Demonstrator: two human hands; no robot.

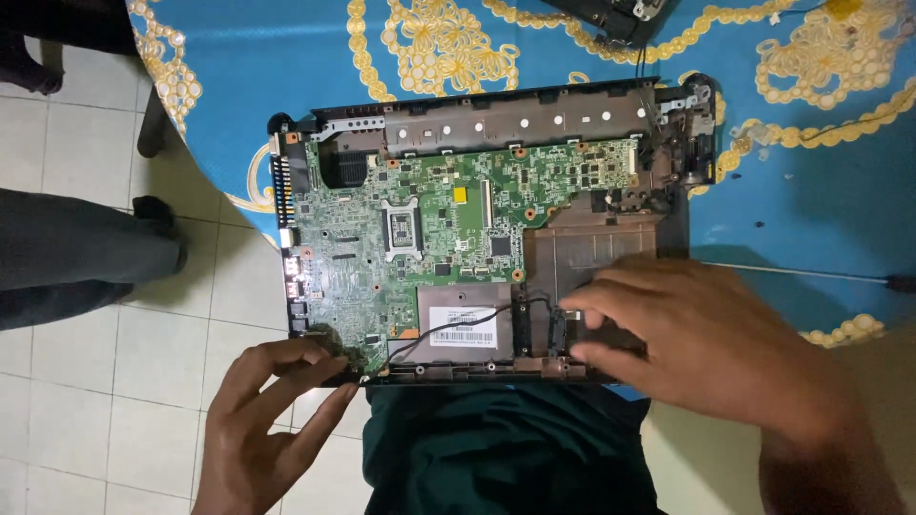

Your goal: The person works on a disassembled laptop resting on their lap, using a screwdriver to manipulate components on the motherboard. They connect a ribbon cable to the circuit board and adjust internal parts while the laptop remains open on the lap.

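open: blue worktop (286,57) left and right of laptop base (477,238) | blocked: screwdriver (811,277) right, dark part (611,14) at far edge

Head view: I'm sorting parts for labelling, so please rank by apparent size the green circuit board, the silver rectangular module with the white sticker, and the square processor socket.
1. green circuit board, by far the largest
2. silver rectangular module, near the front edge
3. square processor socket, clearly smallest

All lie at about the same depth, so the order holds.
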